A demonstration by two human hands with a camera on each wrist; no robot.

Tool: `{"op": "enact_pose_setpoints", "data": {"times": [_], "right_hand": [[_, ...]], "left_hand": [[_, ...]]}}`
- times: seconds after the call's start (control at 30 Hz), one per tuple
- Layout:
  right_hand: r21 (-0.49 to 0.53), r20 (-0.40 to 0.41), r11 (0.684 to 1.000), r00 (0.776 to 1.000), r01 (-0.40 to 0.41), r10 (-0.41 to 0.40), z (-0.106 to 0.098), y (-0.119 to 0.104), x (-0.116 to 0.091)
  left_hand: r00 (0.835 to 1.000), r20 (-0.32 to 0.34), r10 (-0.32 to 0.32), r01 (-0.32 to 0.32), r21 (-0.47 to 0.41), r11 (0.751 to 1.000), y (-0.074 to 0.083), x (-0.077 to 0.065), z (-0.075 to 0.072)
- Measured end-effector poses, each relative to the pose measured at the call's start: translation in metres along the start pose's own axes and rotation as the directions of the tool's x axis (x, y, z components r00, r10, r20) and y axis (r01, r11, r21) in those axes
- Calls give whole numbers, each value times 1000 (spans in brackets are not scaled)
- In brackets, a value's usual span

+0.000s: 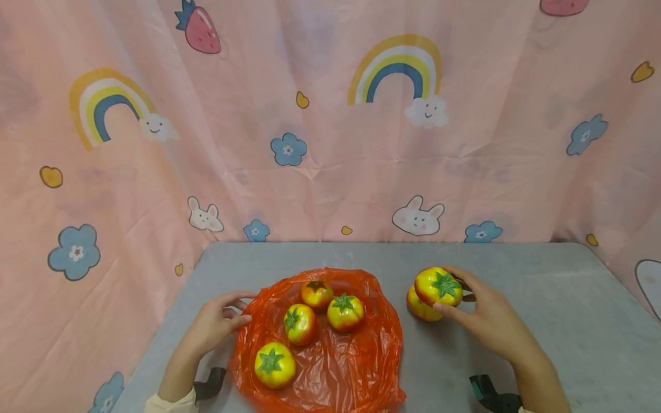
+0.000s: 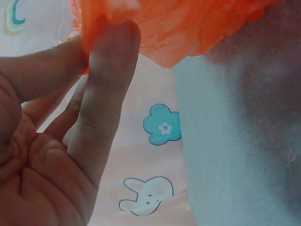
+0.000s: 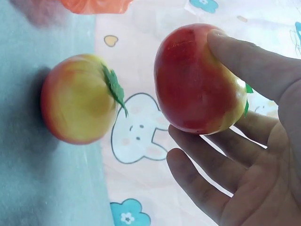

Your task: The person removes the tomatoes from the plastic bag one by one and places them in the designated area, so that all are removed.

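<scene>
My left hand (image 1: 213, 324) pinches the left rim of a red-orange plastic bag (image 1: 356, 367) between thumb and finger, as the left wrist view shows. The bag lies spread wide on the table, with several yellow-red tomatoes, one of them a tomato (image 1: 275, 365) near the front, resting on its plastic. On the right, my right hand (image 1: 490, 318) grips a glossy tomato (image 3: 197, 80) with a green star-shaped top, thumb on one side and fingers on the other. That fruit is raised off the table. Just below it, another tomato (image 3: 77, 101) sits on the tabletop, partly hidden in the head view.
The grey table (image 1: 558, 298) ends at the back against a pink curtain (image 1: 330, 189) printed with rainbows, flowers and rabbits. Black wrist mounts (image 1: 209, 384) sit at both wrists, close over the table.
</scene>
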State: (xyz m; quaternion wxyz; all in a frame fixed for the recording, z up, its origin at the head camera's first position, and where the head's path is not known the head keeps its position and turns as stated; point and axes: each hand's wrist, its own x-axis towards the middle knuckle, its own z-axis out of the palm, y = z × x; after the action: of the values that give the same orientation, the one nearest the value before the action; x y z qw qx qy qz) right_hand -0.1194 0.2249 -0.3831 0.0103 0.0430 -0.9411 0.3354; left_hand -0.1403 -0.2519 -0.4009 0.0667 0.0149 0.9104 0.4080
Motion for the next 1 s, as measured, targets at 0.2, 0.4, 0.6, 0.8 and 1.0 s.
{"op": "enact_pose_setpoints", "data": {"times": [0.2,0.4,0.6,0.8,1.0], "right_hand": [[-10,-15,1000,1000,-13,13,-3,4,1],[-30,-22,999,999,-42,42,-5,13,4],[-57,-2,992,994,-108,108,-8,28,7],[-65,6,991,993,-121,122,-8,38,9],[-53,3,992,994,-110,110,-7,45,10]], "left_hand": [[1000,2,-2,2,7,1000,0,0,-1],[1000,-3,-9,9,16,1000,1,-2,-2],[1000,-1,-10,10,9,1000,2,-3,-2],[1000,-2,-7,7,6,1000,3,-2,-1],[1000,-2,-7,7,-1,1000,3,-2,-1]]}}
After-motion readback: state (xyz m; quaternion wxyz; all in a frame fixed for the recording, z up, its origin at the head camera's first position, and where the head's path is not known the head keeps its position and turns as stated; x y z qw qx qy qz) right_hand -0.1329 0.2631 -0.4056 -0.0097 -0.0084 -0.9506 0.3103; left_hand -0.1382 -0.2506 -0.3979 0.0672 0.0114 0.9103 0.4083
